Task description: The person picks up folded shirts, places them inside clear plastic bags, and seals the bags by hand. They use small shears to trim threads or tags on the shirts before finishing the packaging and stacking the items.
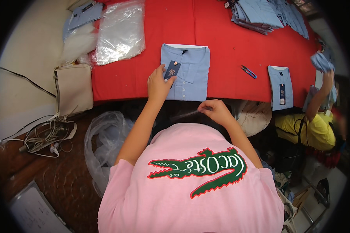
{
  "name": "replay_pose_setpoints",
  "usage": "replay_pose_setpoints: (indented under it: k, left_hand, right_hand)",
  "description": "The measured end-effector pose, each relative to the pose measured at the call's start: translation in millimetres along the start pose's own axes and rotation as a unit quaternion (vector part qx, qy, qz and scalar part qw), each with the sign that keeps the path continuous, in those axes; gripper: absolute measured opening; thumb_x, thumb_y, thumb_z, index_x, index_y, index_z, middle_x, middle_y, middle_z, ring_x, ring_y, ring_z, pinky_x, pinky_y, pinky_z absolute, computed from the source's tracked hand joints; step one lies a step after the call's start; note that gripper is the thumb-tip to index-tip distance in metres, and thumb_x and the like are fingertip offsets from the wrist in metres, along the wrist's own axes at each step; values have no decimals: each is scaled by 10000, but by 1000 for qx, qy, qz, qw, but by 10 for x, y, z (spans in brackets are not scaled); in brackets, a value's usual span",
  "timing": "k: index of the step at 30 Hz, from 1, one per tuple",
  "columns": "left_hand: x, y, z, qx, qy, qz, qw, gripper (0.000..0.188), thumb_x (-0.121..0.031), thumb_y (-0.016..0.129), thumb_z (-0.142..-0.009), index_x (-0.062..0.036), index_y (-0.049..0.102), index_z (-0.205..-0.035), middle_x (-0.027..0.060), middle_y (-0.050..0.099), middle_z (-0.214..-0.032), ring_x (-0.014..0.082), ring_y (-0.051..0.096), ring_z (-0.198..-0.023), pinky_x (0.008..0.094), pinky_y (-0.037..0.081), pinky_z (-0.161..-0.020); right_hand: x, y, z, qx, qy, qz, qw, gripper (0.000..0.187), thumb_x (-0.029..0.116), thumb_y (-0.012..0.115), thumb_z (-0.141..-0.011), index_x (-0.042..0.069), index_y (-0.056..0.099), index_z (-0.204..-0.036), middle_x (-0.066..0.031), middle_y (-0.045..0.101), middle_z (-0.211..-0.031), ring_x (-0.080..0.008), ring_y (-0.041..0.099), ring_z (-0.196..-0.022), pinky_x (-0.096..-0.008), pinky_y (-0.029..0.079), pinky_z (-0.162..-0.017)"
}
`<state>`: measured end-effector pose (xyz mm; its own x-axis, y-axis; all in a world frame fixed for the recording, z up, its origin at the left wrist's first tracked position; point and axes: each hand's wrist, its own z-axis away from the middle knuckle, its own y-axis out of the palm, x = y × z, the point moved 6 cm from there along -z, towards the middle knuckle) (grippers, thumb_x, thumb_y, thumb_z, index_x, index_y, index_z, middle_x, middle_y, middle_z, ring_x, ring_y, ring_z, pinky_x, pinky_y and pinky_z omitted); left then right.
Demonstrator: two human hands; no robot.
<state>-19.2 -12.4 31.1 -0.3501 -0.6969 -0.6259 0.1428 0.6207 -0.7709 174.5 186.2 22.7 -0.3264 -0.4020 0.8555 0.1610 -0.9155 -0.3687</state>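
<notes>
near the middle of the red surface (pixel 229 54), by its front edge: a folded blue shirt (pixel 196 73), buttons upward, with a dark tag (pixel 173 70) lying tilted on it, bearing pale print and a small orange mark at the top. with the left hand (pixel 157 83), half spread, touches this tag, thumb on its lower part and fingers by its left edge; cannot tell whether gripped or only steadied. with the right hand (pixel 217 110), just off the shirt's near edge, narrow at thumb and finger, pinches a clear strip (pixel 188 114), too faint to name further.

to the right, near the edge, a second shirt (pixel 275 79), folded, with a similar dark label (pixel 282 93) and a small pale sticker at its lower end, too small to read. between the two, nearer the second, blue snips (pixel 249 72). at the far right, a stack of blue shirts (pixel 256 17).

across the pink top (pixel 182 213), a green reptile patch (pixel 206 171) with white lettering.

at the far left, clear sleeves (pixel 120 33), lying flat in a pile. by the left edge, a beige bag (pixel 74 89), contents hidden. below, a large clear bag (pixel 93 143), contents hard to tell.
</notes>
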Motion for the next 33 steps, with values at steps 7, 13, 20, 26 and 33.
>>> replay_pose_setpoints:
  k: [7, 13, 20, 26, 33]
  left_hand:
    - [-13, 153, -228, 56, -38, -35, 997, 463, -265, 854, -859, -68, 735, -1261, 141, 705, -1302, 365, 693, -1118, 481, 563, -894]
    - [-403, 122, 26, 48, 216, -112, 969, 488, -271, 840, -880, -83, 709, -1311, 183, 669, -1268, 413, 653, -1184, 532, 529, -985]
    - [-79, 188, 36, 114, 5, -80, 990, 510, -226, 848, -871, -65, 680, -1324, 180, 659, -1229, 414, 664, -1143, 536, 533, -972]
    - [-276, 79, -102, 131, 60, -32, 989, 506, -227, 863, -849, -67, 683, -1293, 155, 661, -1216, 399, 690, -1063, 522, 554, -935]
    - [-689, 200, 331, 251, 195, 75, 945, 670, -455, 915, -799, -37, 723, -1286, 167, 675, -1339, 351, 637, -1251, 464, 531, -994]
  right_hand:
    - [71, 66, 84, -20, 59, -117, 991, 154, -9, 730, -954, -44, 730, -1103, -59, 770, -923, -117, 726, -882, -300, 600, -813]
    - [-47, 79, 230, -52, 33, -80, 995, 179, 71, 720, -917, -12, 756, -1071, -122, 788, -901, -164, 745, -830, -331, 574, -770]
    - [-97, 138, 189, -75, 54, -88, 992, 178, 82, 731, -905, 3, 767, -1060, -127, 796, -923, -206, 762, -854, -343, 576, -794]
    - [168, 98, 93, -68, -18, 29, 997, 169, 110, 748, -898, 19, 784, -1036, -146, 786, -918, -257, 757, -838, -376, 582, -794]
    - [154, -98, 24, -138, -63, 33, 988, 130, 106, 792, -900, 54, 819, -1016, -95, 724, -839, -212, 737, -808, -350, 560, -812]
